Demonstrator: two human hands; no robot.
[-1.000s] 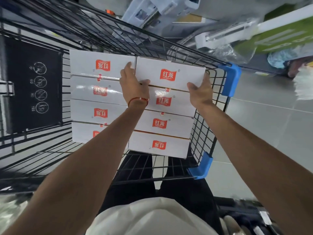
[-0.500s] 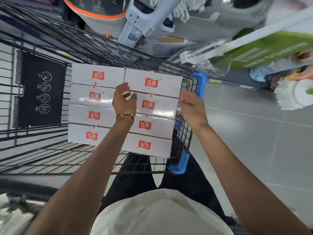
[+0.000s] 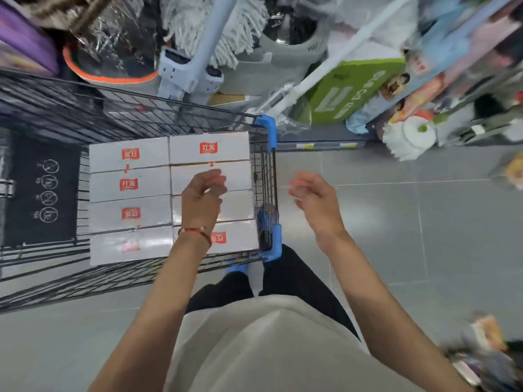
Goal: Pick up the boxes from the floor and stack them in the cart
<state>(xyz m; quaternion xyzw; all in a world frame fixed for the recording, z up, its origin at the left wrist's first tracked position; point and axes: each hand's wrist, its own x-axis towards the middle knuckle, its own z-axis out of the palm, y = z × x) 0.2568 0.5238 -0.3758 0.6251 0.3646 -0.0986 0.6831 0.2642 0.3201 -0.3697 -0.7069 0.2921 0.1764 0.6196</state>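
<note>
Hovering over the right column of white boxes [image 3: 130, 199], the left hand [image 3: 202, 199] has loosely curled fingers and holds nothing. The right hand [image 3: 314, 196] hangs relaxed and empty over the grey floor [image 3: 396, 222], just right of the black wire cart [image 3: 266, 176]. Eight boxes lie flat in the cart, two columns of four, edges touching.

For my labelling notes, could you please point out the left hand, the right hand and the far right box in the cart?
left hand [image 3: 202, 199]: head view, back of the hand.
right hand [image 3: 317, 198]: head view, middle of the hand.
far right box [image 3: 209, 148]: head view, its red logo.
</note>
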